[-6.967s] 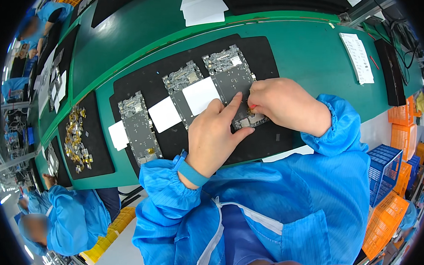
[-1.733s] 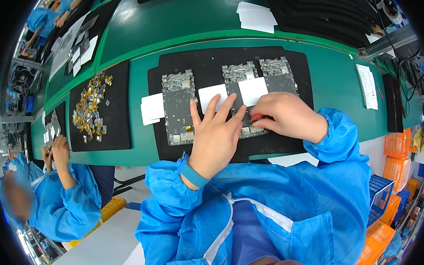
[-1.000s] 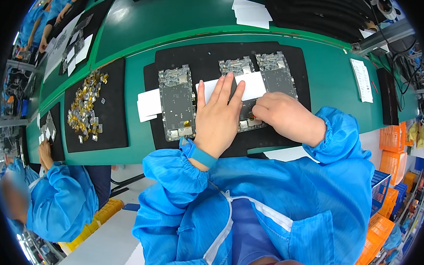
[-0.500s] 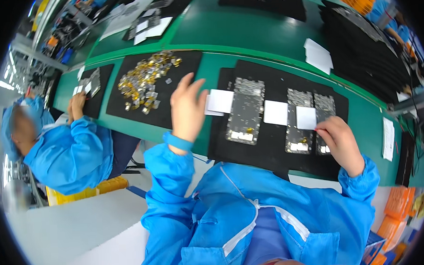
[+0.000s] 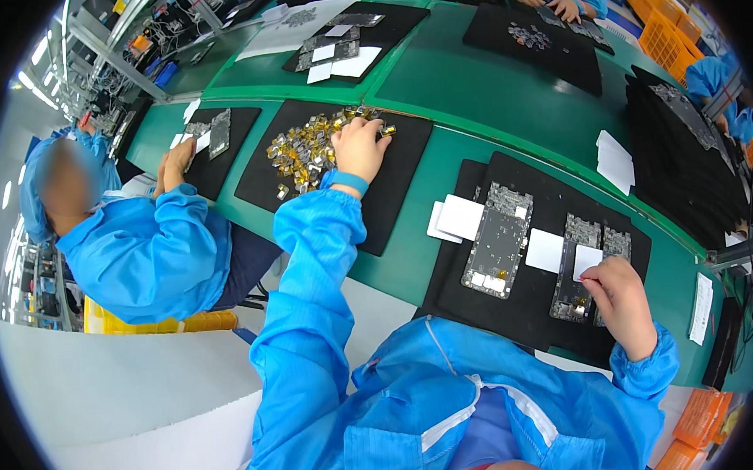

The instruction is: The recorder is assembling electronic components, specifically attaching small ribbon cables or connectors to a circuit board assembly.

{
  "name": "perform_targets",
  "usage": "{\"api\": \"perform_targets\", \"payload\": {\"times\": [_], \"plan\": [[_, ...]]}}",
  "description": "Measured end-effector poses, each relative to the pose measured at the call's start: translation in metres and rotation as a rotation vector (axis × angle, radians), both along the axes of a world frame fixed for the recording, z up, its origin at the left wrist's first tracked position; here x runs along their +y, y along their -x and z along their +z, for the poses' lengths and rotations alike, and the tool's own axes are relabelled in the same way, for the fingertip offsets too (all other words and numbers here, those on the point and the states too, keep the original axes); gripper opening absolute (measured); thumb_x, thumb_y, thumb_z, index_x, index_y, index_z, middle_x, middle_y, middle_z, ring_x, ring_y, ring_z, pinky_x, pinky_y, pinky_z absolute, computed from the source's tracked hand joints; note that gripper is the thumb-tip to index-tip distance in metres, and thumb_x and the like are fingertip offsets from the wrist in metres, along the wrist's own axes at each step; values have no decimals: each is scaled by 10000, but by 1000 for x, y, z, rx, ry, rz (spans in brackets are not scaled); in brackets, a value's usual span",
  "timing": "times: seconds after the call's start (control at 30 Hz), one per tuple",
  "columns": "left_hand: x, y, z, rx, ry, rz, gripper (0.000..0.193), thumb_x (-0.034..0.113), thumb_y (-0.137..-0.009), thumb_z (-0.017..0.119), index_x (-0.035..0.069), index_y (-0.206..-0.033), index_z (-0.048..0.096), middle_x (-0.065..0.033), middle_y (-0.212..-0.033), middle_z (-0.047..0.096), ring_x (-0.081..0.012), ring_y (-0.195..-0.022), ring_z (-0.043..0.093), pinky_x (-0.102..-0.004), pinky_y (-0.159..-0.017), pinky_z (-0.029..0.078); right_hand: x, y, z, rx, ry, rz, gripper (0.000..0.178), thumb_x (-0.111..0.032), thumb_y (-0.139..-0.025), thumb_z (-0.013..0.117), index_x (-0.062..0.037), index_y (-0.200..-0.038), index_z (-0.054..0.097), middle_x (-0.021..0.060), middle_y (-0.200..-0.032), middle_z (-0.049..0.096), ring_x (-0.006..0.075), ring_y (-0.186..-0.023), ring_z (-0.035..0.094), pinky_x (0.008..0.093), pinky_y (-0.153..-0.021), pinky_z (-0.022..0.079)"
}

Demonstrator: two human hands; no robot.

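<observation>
While small gold-and-silver parts [image 5: 300, 152] lie heaped on a black mat [image 5: 397, 168] on the green desk [image 5: 404, 255], the left hand [image 5: 359, 147] bends its fingers down among them, any grip hidden; the right hand [image 5: 619, 300] pinches a small red item [image 5: 582, 279] beside a white card [image 5: 588, 260] over a circuit board [image 5: 567, 284].

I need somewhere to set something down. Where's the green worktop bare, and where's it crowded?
A bare strip of green worktop separates the parts mat from the board mat. A wider patch lies on the far bench, left of its component mat. Crowded: the gold-and-silver parts at the left hand, and the circuit boards and white cards by the right hand.
</observation>
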State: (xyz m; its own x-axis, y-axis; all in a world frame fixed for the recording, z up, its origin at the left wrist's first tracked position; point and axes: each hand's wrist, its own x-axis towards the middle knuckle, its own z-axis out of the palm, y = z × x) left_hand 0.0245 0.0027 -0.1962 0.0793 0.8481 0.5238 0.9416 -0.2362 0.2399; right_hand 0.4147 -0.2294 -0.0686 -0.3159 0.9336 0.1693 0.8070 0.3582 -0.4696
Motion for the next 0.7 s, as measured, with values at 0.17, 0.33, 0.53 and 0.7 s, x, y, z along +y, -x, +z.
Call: {"api": "perform_targets", "payload": {"times": [0.17,0.33,0.53,0.7], "plan": [[14,-6,0,-26,23,-49,93,236,-804,723,151,-838,742,-33,-939,648,-258,-963,595,-430,-866,364,-2,5,3,-18,13,15,76,-11,-783,678,0,-851,644,128,-783,576,318,-788,556,402,-700,458],[7,-2,17,-196,86,-72,141,210,-761,769,96,-837,735,-62,-834,686,-252,-792,650,-382,-751,469,1,11,8,-2,-6,52,65,-35,-798,677,-10,-851,647,127,-782,575,320,-792,555,403,-706,457],[-15,-15,51,-539,370,-39,205,156,-816,739,-6,-940,714,-87,-783,717,-128,-641,668,-269,-608,525,13,25,14,132,-2,107,179,-148,-805,722,-25,-900,634,118,-837,569,311,-796,554,400,-704,446],[-19,23,28,-332,253,-43,244,92,-835,659,11,-1061,705,-110,-835,723,-179,-705,680,-294,-671,533,25,46,21,166,50,220,150,-152,-827,706,-39,-901,642,105,-806,544,284,-766,545,392,-682,444]]}}
